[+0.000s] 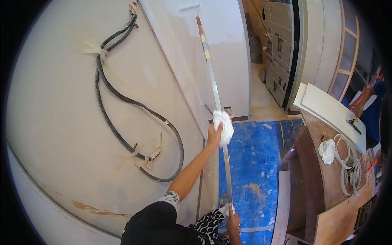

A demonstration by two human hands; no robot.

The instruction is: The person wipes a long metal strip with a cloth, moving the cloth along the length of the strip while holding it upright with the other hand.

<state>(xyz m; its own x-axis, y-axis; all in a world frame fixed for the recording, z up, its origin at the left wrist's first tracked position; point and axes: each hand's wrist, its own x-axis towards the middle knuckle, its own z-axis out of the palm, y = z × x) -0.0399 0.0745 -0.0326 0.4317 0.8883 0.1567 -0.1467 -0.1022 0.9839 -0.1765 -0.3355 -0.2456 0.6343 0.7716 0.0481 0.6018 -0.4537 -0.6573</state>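
Note:
My left hand (215, 133) is closed around the middle of a long metal extension pole (213, 76), with a white cloth (224, 128) bunched at the grip. Lower down, my right hand (233, 219) grips the pole's near end, with some white material beside the fingers. At the pole's far end, a paint roller (190, 8) lies against the upper part of a pale wall panel (226, 70). A whiter area with an uneven lower edge shows around the roller.
Black cables (134, 102) hang taped to the left wall. Blue sheeting (251, 171) covers the floor. On the right, a wooden workbench (321, 128) holds white boards (327, 107), pliers (353, 125), coiled tubing (344, 153) and a white cloth (327, 151). Another person's arm (363, 102) is beyond it.

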